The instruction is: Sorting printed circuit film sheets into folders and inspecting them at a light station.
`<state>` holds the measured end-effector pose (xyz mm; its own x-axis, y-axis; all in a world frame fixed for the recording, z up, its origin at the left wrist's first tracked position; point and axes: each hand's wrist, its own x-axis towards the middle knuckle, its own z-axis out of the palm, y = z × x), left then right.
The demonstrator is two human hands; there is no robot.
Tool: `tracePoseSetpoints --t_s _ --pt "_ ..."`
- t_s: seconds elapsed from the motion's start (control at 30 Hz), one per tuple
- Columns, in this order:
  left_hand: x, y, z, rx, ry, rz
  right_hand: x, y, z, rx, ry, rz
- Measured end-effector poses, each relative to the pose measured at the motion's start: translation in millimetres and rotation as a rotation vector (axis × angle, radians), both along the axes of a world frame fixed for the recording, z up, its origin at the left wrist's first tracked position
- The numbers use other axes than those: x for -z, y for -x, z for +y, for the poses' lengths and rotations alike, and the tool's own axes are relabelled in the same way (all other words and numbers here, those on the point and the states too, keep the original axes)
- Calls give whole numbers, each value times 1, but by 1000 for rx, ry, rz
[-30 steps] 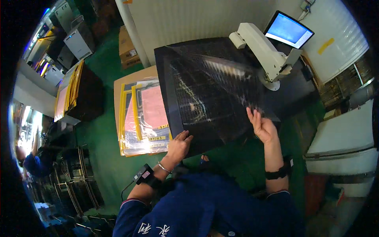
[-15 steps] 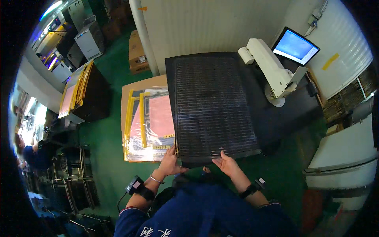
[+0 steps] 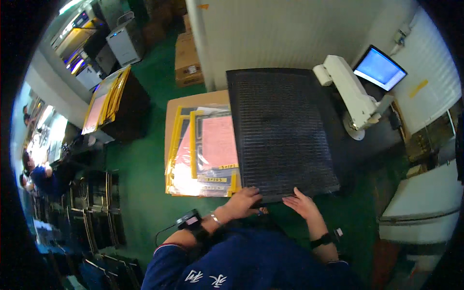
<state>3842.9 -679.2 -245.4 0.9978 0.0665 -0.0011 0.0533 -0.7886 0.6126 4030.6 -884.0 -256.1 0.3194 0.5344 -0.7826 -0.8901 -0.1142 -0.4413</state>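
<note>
A large dark sheet with a fine grid pattern lies flat on a black-topped table. At its near left corner rests my left hand, its fingers spread over the edge and holding nothing that I can see. My right hand lies along the near edge further right, fingers stretched out and thumb apart. Left of the sheet are clear plastic sleeves with yellow borders, holding pink papers; the dark sheet's left side adjoins them.
Brown cardboard lies under the sleeves. A white arm-shaped device and a lit monitor stand at the back right. More yellow-edged sleeves lean at the left. Cartons sit by the wall; a co-worker is far left.
The whole scene has shifted rightward in view. My left hand has moved from the sheet's left corner onto its near edge. My right hand's fingers now lie flatter along that edge.
</note>
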Motion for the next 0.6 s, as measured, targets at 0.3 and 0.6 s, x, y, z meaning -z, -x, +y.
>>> tracePoseSetpoints --t_s 0.3,0.6 --pt "13 -15 -1 31 -87 91 -20 9 -108 9 271 -268" --pt "-21 -82 -60 -170 68 28 23 -69 -220 388 145 -251"
